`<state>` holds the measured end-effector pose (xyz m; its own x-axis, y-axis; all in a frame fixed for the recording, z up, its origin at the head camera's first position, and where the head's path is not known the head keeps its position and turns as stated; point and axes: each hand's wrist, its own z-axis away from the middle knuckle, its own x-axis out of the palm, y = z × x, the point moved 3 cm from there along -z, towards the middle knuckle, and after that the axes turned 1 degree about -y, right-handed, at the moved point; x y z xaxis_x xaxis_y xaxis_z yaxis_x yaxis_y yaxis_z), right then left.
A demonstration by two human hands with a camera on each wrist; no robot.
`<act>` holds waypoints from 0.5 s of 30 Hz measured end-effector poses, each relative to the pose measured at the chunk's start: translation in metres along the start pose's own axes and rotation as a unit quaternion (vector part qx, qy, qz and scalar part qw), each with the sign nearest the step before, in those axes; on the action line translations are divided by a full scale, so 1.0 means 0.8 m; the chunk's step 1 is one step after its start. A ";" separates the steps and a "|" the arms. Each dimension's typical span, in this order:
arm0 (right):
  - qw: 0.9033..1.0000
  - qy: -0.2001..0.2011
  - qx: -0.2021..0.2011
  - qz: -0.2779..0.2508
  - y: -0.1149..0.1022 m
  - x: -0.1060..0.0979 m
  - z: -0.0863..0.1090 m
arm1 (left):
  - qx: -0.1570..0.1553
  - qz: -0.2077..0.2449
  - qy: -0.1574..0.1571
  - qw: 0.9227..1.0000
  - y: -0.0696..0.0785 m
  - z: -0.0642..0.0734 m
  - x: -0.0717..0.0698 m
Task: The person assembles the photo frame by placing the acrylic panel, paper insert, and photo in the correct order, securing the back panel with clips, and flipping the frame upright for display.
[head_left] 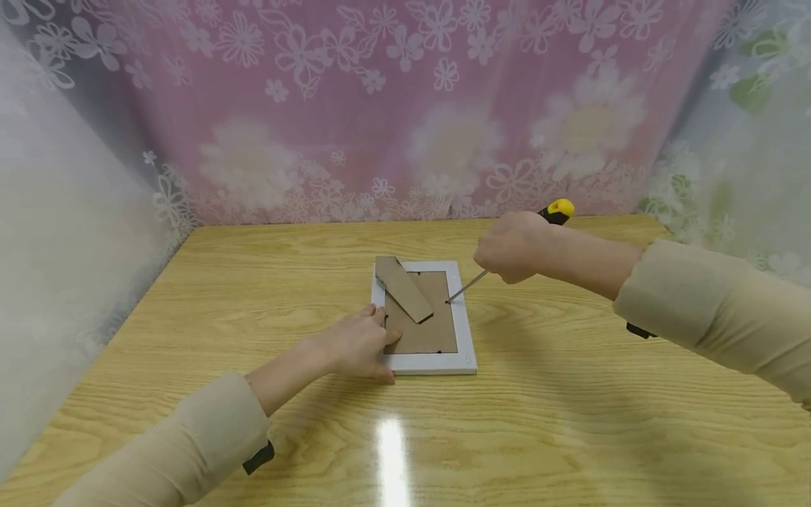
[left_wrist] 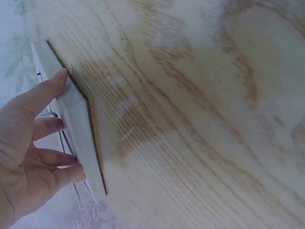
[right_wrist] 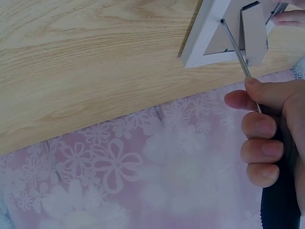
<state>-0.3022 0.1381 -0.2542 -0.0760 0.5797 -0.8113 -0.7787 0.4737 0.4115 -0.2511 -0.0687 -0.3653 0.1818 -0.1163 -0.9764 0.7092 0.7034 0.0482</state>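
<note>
A white picture frame (head_left: 465, 327) lies face down on the table. Its brown backing board (head_left: 421, 339) carries a cardboard stand leg (head_left: 405, 292), set at a slant, and small dark tabs along the edges. My left hand (head_left: 356, 345) grips the frame at its near left corner, the thumb against the near side and the fingers along the left side and over the backing. My right hand (head_left: 516, 246) holds a screwdriver (head_left: 560, 211) with a black and yellow handle. In the right wrist view, the screwdriver's metal shaft (right_wrist: 236, 50) slants to a tab on the backing's right edge.
The wood-grain table (head_left: 253, 282) extends around the frame. A pink flowered curtain (head_left: 355, 105) hangs behind the table's far edge, with pale flowered cloth (head_left: 63, 211) on the left side and more on the right.
</note>
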 end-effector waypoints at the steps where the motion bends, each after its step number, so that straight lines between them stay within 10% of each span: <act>1: 1.000 0.000 0.000 0.005 -0.001 -0.001 0.000 | 0.001 0.000 0.002 1.000 0.000 0.000 -0.001; 6: 0.999 0.022 -0.014 0.037 -0.006 0.004 0.006 | 0.007 -0.004 0.007 1.000 0.001 0.002 -0.001; 15: 0.995 0.076 0.032 -0.057 0.009 0.043 0.029 | 0.005 -0.004 0.016 1.000 0.001 0.003 0.000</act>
<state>-0.2956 0.1769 -0.2699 -0.0867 0.4160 -0.9052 -0.7462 0.5749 0.3357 -0.2491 -0.0697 -0.3647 0.1533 -0.0990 -0.9832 0.7171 0.6957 0.0418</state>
